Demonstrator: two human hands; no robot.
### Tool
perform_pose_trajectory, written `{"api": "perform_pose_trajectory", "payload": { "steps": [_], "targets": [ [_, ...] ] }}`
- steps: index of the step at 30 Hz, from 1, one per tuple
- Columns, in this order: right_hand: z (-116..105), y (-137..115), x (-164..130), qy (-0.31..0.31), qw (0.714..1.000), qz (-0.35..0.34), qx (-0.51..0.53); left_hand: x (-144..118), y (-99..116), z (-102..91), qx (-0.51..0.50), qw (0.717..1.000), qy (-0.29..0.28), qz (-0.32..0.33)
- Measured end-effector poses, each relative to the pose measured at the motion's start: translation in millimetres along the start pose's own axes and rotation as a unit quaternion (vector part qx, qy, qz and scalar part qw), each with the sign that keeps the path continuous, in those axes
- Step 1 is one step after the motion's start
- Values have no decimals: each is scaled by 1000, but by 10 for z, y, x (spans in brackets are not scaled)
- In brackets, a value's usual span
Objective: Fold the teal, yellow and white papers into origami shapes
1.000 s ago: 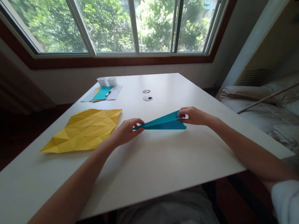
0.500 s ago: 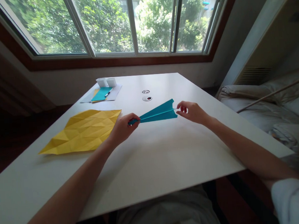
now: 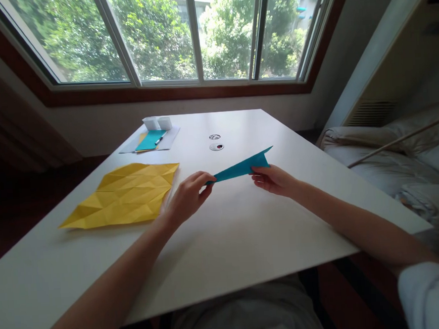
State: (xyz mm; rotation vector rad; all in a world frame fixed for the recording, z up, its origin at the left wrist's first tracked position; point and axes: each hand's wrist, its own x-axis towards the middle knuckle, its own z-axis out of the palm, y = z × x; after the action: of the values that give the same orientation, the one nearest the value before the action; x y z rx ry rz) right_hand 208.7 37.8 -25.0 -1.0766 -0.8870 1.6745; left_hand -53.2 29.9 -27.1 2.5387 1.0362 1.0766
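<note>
A folded blue paper airplane (image 3: 238, 169) is held above the white table, its narrow nose toward the left and its wider tail to the right. My left hand (image 3: 191, 193) pinches the nose between thumb and fingers. At the tail's lower edge, my right hand (image 3: 272, 180) is closed on the airplane's underside fold. One wing tip sticks out beyond the right hand. Left of my left hand lies a creased sheet of yellow paper (image 3: 128, 195), spread out on the table.
On the far left of the white table (image 3: 225, 263) are two small white containers (image 3: 157, 123), blue paper (image 3: 149, 140) over other sheets, and a pen (image 3: 161, 138). Two round discs (image 3: 216, 147) lie near the middle. A cushioned seat (image 3: 368, 160) stands at the right.
My right hand has moved from behind the tail to its lower edge and gripped it. The airplane has turned side-on and shifted slightly right, with my left hand still on its nose.
</note>
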Motion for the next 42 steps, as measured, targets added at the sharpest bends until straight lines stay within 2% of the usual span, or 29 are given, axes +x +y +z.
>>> {"api": "perform_pose_trajectory", "payload": {
  "steps": [3,6,9,11,12,20,25,31,38,42],
  "targets": [
    [-11,33,56,41,998,-15,53,31,-4,34,-86,990,71,-82],
    [-42,47,115,56,994,-48,77,59,-57,64,-251,936,135,-207],
    [-76,56,160,45,992,-77,88,67,-103,75,-388,861,108,-309],
    [-96,64,179,35,992,-83,91,63,-114,77,-436,831,86,-335],
    [-105,68,185,33,992,-85,92,60,-116,78,-447,825,80,-337],
    [-148,96,190,3,993,-105,57,51,-152,120,-438,849,94,-280],
    [-171,101,206,-28,992,-122,0,57,-132,117,-444,850,98,-266],
    [-182,122,195,-23,992,-96,73,42,-114,122,-453,851,78,-255],
    [-180,96,181,-26,993,-81,86,52,10,108,-379,893,94,-223],
    [-187,126,190,-53,991,-77,93,74,107,102,-366,904,102,-194]
  ]
}}
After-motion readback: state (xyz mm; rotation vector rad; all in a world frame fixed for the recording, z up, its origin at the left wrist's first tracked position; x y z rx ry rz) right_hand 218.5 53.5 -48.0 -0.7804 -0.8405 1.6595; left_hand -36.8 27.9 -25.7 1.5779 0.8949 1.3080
